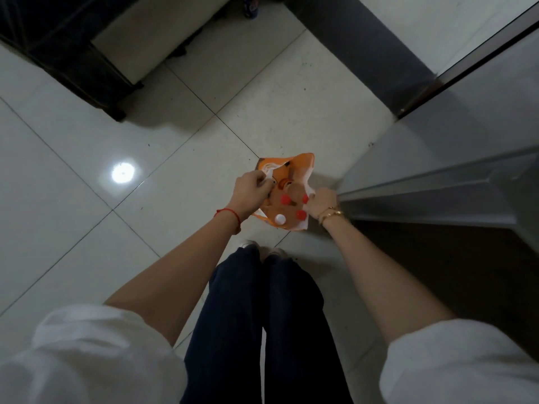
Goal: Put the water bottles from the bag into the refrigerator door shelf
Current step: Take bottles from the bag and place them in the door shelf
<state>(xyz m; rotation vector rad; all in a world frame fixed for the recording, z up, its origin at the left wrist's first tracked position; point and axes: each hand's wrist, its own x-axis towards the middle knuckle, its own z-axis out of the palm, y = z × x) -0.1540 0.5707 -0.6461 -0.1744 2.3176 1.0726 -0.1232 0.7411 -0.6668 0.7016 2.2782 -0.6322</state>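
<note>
Glossy pale tiles make up the floor point(87, 135), the largest thing I see, with dark grout lines and a round glare spot on the left. Grey and smooth, the refrigerator point(455, 158) fills the right side, its door edge running just beside my right hand. Dark furniture point(67, 53) sits at the upper left, well apart from the work.

Between my two arms stands the bag point(300, 167), orange and white, thin and crinkled, resting on the tiles in front of my feet. Its mouth is pulled open. Inside I see the water bottles point(285, 200) from above, standing upright and packed close: three red caps, one white cap point(280, 219), and a brownish rounded top whose kind I cannot tell. I can read no label or print.

My left hand point(250, 192) is closed, pinching the bag's near-left rim. My right hand point(322, 204) is closed on the right rim. A red string point(230, 218) circles my left wrist; gold bracelets point(332, 214) circle the right.
</note>
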